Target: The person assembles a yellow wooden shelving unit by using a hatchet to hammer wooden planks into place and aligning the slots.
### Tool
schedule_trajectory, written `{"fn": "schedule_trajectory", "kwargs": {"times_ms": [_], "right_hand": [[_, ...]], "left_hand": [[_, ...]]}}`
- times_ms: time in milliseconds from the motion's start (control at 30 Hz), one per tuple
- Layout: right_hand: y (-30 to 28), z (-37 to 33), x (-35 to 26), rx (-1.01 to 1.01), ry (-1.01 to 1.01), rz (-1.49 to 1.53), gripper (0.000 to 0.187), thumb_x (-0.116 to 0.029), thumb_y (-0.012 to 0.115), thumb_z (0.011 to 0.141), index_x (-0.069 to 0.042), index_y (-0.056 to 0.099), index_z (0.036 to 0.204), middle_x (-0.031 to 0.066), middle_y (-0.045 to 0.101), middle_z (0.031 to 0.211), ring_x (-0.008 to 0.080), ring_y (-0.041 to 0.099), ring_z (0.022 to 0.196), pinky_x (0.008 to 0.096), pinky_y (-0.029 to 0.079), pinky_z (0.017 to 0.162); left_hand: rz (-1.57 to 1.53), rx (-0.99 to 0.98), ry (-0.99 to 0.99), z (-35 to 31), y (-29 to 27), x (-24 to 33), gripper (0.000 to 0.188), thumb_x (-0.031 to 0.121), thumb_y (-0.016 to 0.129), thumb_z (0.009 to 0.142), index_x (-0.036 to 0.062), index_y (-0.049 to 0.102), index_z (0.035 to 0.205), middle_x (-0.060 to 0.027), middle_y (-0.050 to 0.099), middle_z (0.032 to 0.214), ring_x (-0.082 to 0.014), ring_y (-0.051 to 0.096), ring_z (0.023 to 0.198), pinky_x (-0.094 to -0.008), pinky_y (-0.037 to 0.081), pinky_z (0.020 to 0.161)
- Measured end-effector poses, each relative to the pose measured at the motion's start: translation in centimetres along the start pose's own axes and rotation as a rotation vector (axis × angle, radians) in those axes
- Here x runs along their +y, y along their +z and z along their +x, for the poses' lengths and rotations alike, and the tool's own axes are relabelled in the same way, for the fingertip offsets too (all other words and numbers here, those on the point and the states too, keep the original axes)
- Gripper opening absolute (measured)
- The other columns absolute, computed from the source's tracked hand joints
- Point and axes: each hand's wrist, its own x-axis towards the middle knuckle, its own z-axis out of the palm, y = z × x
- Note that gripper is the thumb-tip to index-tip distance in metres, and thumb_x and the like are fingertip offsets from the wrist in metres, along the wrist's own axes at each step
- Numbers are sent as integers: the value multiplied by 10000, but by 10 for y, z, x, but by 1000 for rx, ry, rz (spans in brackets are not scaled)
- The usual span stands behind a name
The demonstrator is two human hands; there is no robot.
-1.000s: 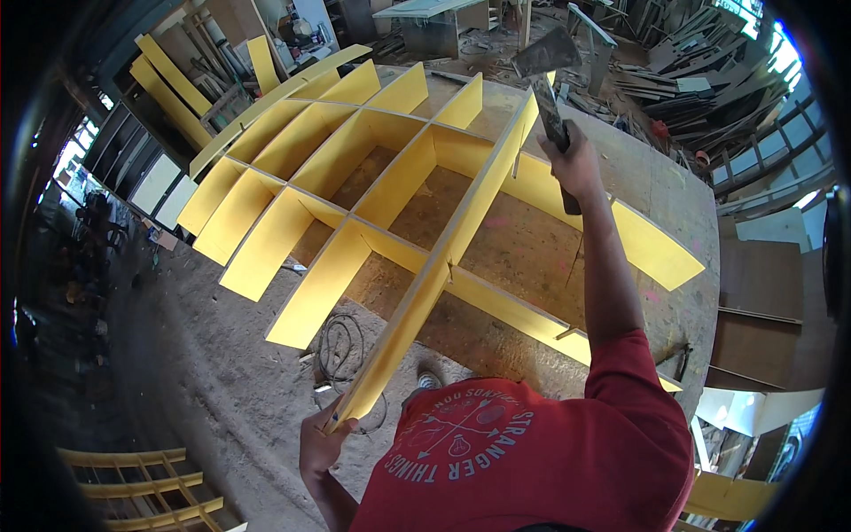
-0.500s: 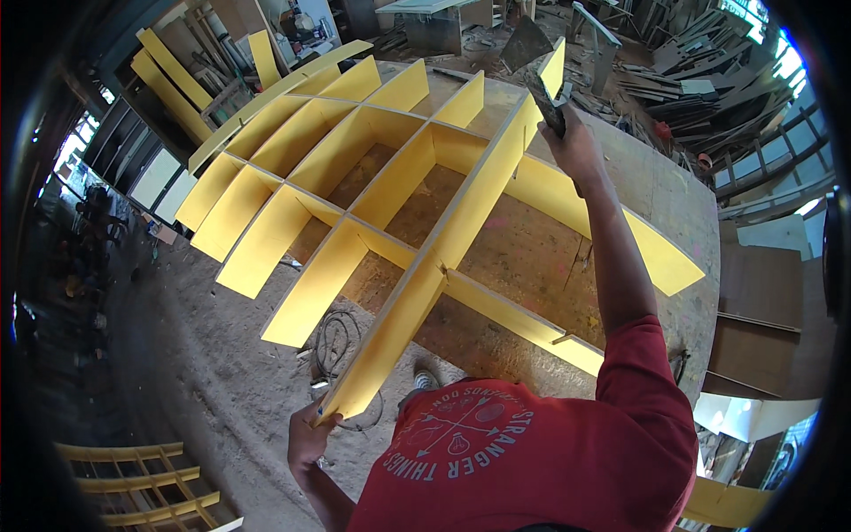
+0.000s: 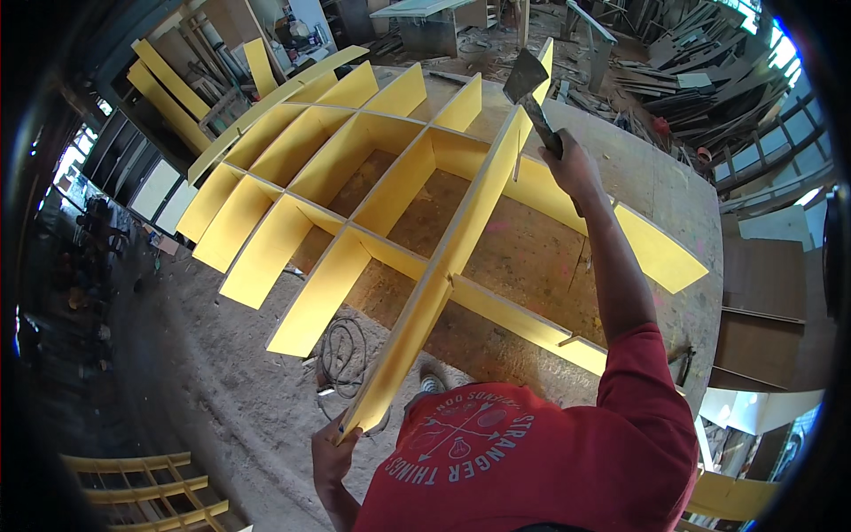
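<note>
My right hand [image 3: 574,168] is closed on the handle of a hatchet [image 3: 525,78]. Its broad dark blade points up, close to the top edge of a long yellow board [image 3: 417,306]; I cannot tell if they touch. This board stands on edge and runs through a yellow slatted frame [image 3: 341,213] of interlocking crosspieces. Down at the board's near end, my left hand [image 3: 333,452] is wrapped round its tip. Some crosspieces, such as a slotted yellow strip [image 3: 523,324], stick out on the board's right side.
Beneath the frame is a stained wooden worktable [image 3: 656,186]. A coiled cable [image 3: 341,355] lies on the dusty floor by my shoe [image 3: 431,382]. Another yellow frame [image 3: 146,488] is at lower left. Scrap wood [image 3: 700,80] is piled at far right, and brown panels [image 3: 762,284] stand right.
My right hand has come down a little with the hatchet, whose blade now shows broadside. The long board's near end and my left hand have shifted slightly right and nearer to me.
</note>
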Motion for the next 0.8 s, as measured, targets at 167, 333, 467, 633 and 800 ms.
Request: {"fn": "schedule_trajectory", "kwargs": {"times_ms": [167,333,467,633,800], "right_hand": [[-1,0,-15,53,1,66,364,-349,729,1001,-33,633,1152,284,742,1024,518,701,1002,579,532,843],[-14,13,-24,131,-103,104,355,-332,728,1011,-22,627,1151,299,734,951,537,703,939,583,532,801],[-12,10,-21,72,-116,-16,354,-313,720,1003,-25,618,1182,302,734,964,522,708,971,585,530,830],[-22,16,-11,-191,-67,-263,357,-309,712,977,-45,635,1204,277,745,1116,464,710,1091,568,521,935],[-42,13,-25,-191,-75,-132,344,-324,709,997,-32,631,1162,289,744,1105,486,703,1090,585,520,911]], "left_hand": [[79,-25,-11,-1,-7,30,496,26,756,933,-32,688,1421,-113,800,1187,-129,700,1081,-307,545,971],[64,-33,10,3,-10,28,507,15,767,930,-48,676,1425,-92,788,1183,-128,687,1078,-312,535,979],[122,-14,46,2,-8,29,494,3,749,935,-22,687,1424,-115,808,1167,-121,695,1063,-312,544,964],[241,-8,87,7,-7,23,482,-7,742,932,-4,697,1411,-123,816,1130,-120,698,1044,-311,548,946],[188,3,73,3,-7,21,476,-13,741,926,-4,702,1401,-123,816,1116,-110,687,1018,-308,545,933]]}}
